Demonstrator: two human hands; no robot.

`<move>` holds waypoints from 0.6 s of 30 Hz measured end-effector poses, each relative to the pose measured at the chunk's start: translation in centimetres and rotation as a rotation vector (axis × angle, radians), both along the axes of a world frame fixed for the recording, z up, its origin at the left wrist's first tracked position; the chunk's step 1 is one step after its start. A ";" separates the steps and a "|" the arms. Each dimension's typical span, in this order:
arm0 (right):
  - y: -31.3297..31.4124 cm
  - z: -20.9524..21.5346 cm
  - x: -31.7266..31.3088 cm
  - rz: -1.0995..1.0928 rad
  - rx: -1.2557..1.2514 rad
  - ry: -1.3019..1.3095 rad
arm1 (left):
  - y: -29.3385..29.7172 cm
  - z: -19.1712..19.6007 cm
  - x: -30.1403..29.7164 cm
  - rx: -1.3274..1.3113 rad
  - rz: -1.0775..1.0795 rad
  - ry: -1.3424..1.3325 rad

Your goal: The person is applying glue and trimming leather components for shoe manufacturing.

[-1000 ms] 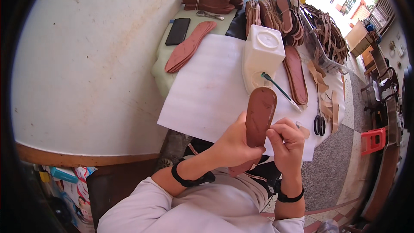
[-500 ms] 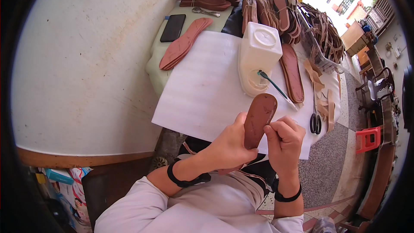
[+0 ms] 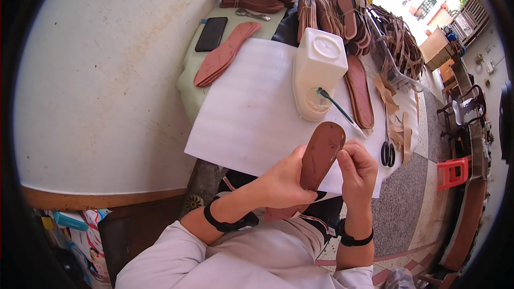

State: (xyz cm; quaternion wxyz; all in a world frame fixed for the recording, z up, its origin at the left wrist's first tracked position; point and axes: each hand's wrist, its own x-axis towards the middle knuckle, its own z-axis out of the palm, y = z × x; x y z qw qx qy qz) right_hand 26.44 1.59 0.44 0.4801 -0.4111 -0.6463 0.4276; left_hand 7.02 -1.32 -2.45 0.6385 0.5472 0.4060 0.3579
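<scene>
My left hand grips a brown leather shoe sole around its middle and holds it up over the near edge of the white sheet. My right hand pinches the sole's right edge near the toe end. Just beyond the sole stands a white plastic jug cut open at its near side, with a green-handled brush lying out of the opening.
Black scissors and leather scraps lie to the right. Another brown sole rests beside the jug, more soles and a black phone at far left, stacks of soles and straps at the back. A red stool stands on the floor.
The sole and both hands stay together in the same grip; they sit slightly lower and to the right in view, mainly from head movement. Nothing on the table has moved.
</scene>
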 end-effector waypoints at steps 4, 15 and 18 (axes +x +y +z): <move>0.3 -0.9 0.3 -0.046 -0.093 0.100 | 0.1 0.3 -0.1 -0.050 -0.018 -0.016; 0.1 0.0 -0.3 -0.116 0.142 -0.063 | 0.2 0.3 0.2 0.004 0.019 0.105; 0.0 0.6 -0.5 -0.134 0.142 -0.153 | 0.3 0.5 0.2 -0.014 0.033 0.032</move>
